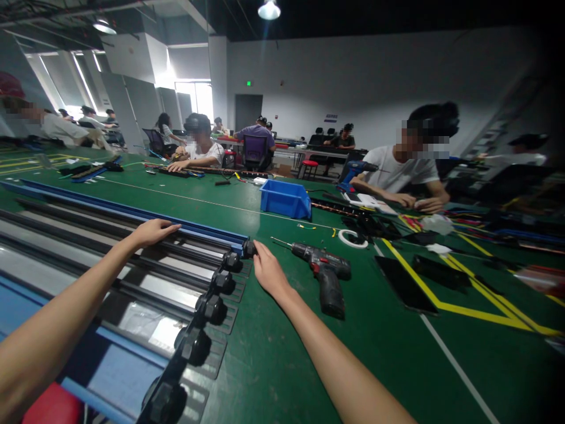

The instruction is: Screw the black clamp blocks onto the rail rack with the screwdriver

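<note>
Several long rails with black strips (207,257) and blue edges lie side by side on the green table, their near-right ends carrying black hexagonal fittings (214,307). Over the farthest blue rail (212,232), my left hand (154,232) rests with fingers stretched out flat. My right hand (270,270) is at that rail's right end, its extended fingertips against or just beside the last black fitting (249,248); contact is hard to make out. Neither hand is wrapped around anything. Flat slotted tabs (225,318) stick out past the fittings.
A cordless drill (324,271) lies right of my right hand. Beyond it are a blue bin (286,199), a white tape roll (352,238) and a dark flat panel (406,285). Co-workers sit across the table, one at the right (408,165). A red stool (53,405) is below left.
</note>
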A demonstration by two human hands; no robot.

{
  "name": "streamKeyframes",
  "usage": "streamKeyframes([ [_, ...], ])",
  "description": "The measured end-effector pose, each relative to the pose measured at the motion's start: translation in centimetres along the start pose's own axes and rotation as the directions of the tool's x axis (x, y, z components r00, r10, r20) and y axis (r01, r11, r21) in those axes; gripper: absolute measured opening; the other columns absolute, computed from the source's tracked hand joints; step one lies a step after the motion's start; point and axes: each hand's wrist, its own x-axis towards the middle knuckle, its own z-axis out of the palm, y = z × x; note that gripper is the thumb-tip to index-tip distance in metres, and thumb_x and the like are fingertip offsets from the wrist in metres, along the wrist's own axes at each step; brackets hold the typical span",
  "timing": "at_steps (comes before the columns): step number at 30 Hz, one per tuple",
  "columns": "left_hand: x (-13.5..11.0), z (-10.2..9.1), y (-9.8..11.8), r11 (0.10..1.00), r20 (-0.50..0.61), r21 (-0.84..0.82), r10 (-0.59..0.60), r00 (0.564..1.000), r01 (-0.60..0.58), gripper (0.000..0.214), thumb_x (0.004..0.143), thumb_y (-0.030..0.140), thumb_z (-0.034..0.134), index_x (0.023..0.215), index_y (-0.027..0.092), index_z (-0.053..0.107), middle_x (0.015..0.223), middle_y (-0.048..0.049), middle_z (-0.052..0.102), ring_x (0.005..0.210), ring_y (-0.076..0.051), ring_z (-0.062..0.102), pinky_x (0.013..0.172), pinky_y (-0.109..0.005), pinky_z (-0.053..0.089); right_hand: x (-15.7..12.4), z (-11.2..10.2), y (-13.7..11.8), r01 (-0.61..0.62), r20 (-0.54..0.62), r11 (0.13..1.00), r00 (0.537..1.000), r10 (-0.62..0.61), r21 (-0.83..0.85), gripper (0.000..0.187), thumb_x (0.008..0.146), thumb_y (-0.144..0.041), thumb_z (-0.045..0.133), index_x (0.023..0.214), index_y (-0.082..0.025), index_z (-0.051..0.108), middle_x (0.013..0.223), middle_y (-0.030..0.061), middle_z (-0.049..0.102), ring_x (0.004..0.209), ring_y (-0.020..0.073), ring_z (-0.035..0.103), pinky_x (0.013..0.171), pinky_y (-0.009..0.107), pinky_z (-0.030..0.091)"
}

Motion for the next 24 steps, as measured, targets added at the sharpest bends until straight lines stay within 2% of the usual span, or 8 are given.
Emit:
streamKeyframes([
  [8, 0.0, 0.1, 0.1, 1.000, -0.028, -0.019, 0.013, 1.000, -0.013, 0.076, 0.071, 0.083, 0.040, 0.096, 0.021, 0.077, 0.085, -0.0083, 0.075, 0.089, -0.032, 0.068, 0.076, -0.030, 0.049, 0.3, 0.5, 1.2, 0.045, 0.002, 0.994, 0.999, -0.046, 0.099, 0.054, 0.093, -0.014, 0.041, 0.147, -0.012, 0.043, 0.147, 0.0144, 0.047, 0.138, 0.0227, 0.043, 0.118, 0.040, 0.033],
  [15, 1.0, 1.0, -1.8, 0.999, 0.006, -0.032, 0.036, 0.999, -0.035, 0.079, 0.075, 0.083, 0.039, 0.107, 0.019, 0.075, 0.104, -0.0088, 0.074, 0.096, -0.030, 0.066, 0.082, -0.029, 0.046, 0.3, 0.3, 0.8, 0.091, -0.009, 0.991, 0.996, -0.090, 0.102, 0.053, 0.093, -0.013, 0.040, 0.145, -0.009, 0.044, 0.145, 0.0160, 0.048, 0.136, 0.0231, 0.044, 0.118, 0.039, 0.033],
  [24, 1.7, 1.5, -3.0, 0.999, 0.005, -0.024, 0.037, 0.999, -0.036, 0.080, 0.077, 0.082, 0.041, 0.112, 0.019, 0.074, 0.114, -0.0087, 0.072, 0.107, -0.031, 0.064, 0.087, -0.029, 0.045, 0.4, 0.3, 0.8, 0.084, -0.025, 0.992, 0.996, -0.082, 0.091, 0.052, 0.092, -0.012, 0.041, 0.143, -0.010, 0.047, 0.141, 0.0157, 0.051, 0.132, 0.0234, 0.048, 0.116, 0.038, 0.037],
])
